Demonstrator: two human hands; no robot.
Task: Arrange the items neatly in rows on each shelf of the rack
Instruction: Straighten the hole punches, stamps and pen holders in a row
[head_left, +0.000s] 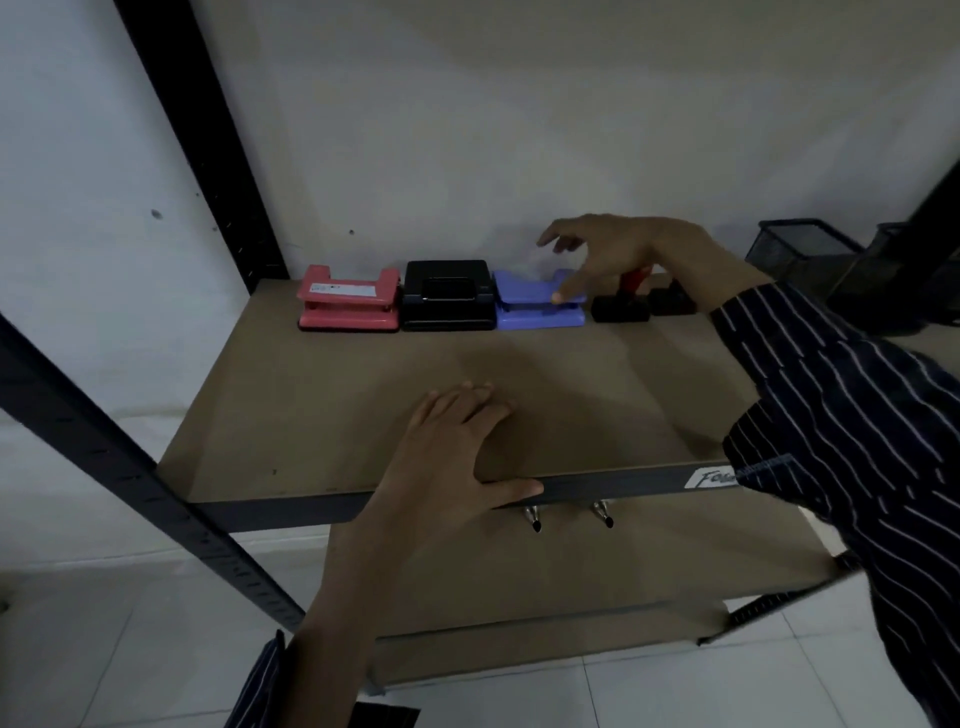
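Three hole punches stand in a row at the back of the brown shelf (322, 415): a pink one (347, 305), a black one (448, 296) and a purple one (535, 306). Right of them sit two black stamps (621, 307), one with a red handle (635, 282). My right hand (608, 252) hovers over the purple punch, fingers spread, its thumb tip touching the punch's top. My left hand (452, 447) lies flat on the shelf's front edge, its thumb over the metal rail (291, 512), holding nothing.
Black mesh holders (802, 254) stand at the far right of the shelf. Black rack uprights (208, 150) rise at the left. Two pen tips (535, 519) poke out on the lower shelf (571, 571). A white wall is behind, white floor tiles below.
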